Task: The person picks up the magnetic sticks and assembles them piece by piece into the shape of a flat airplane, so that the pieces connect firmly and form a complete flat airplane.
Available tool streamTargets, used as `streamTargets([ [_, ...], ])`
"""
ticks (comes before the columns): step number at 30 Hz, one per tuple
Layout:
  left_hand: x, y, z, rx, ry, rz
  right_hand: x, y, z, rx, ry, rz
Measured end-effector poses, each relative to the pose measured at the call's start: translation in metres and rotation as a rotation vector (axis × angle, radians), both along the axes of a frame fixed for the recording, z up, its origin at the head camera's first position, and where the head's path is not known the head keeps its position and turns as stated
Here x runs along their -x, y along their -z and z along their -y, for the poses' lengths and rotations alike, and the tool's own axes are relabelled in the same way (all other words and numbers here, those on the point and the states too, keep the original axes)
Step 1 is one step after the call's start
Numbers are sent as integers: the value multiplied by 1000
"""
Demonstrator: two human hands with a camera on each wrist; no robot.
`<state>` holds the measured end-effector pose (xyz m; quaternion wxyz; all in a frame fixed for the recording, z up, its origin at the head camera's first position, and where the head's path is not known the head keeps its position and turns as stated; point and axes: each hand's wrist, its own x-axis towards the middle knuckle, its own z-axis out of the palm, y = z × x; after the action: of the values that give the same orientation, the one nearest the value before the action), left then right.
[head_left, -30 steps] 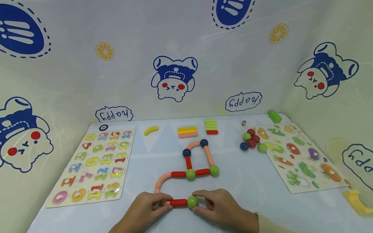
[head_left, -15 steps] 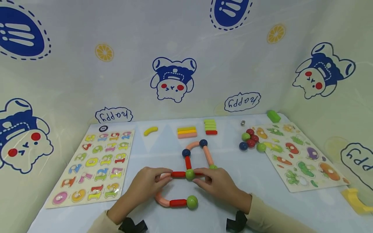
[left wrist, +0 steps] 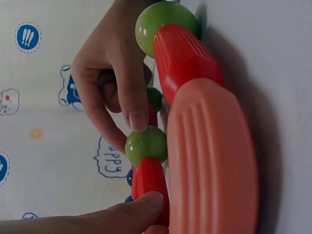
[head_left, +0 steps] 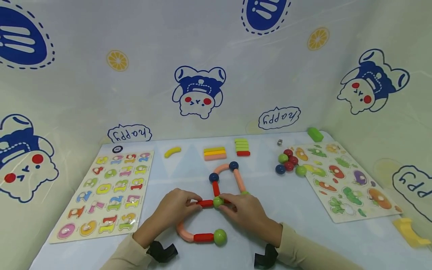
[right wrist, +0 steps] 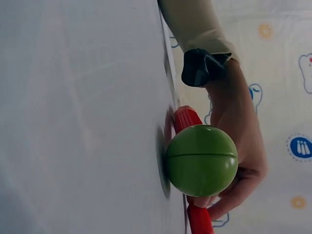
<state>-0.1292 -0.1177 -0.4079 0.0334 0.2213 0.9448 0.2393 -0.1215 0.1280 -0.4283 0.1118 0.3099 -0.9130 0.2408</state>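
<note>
On the table lies a figure of magnetic rods and balls. My left hand point(head_left: 177, 208) pinches the left end of a red rod point(head_left: 205, 203) with thumb and fingertips, hiding part of the pink curved rod point(head_left: 183, 233). With thumb and index finger, my right hand point(head_left: 248, 213) pinches the green ball point(head_left: 218, 202) at that rod's right end and covers another red rod. Nearer me, a lower red rod point(head_left: 204, 237) ends in a second green ball point(right wrist: 202, 161). Beyond stand two dark blue balls point(head_left: 214, 177), a red upright rod point(head_left: 216, 189) and a pink straight rod point(head_left: 239, 180).
A number puzzle board point(head_left: 104, 191) lies left, a vegetable puzzle board point(head_left: 351, 183) right. Loose balls point(head_left: 288, 166) cluster by the right board. Spare rods point(head_left: 215, 153) and a yellow curved rod point(head_left: 173, 152) lie at the back. A yellow arch block point(head_left: 410, 232) sits front right.
Both hands have moved away from me, from the lower red rod and its green ball to the middle red rod and green ball. Over the last half second they have barely shifted.
</note>
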Motion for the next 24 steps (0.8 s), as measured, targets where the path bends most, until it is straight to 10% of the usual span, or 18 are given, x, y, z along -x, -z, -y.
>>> streamTargets([
  [13,-8,1,2,-11,-30,-19,-6,-1,-2,21,30,-3],
  [20,-49,-15,1,-47,69,76,-1,-11,-45,83,193,-54],
  [24,-73,-9,-3,-82,140,-16,18,-8,-87,121,350,-64],
])
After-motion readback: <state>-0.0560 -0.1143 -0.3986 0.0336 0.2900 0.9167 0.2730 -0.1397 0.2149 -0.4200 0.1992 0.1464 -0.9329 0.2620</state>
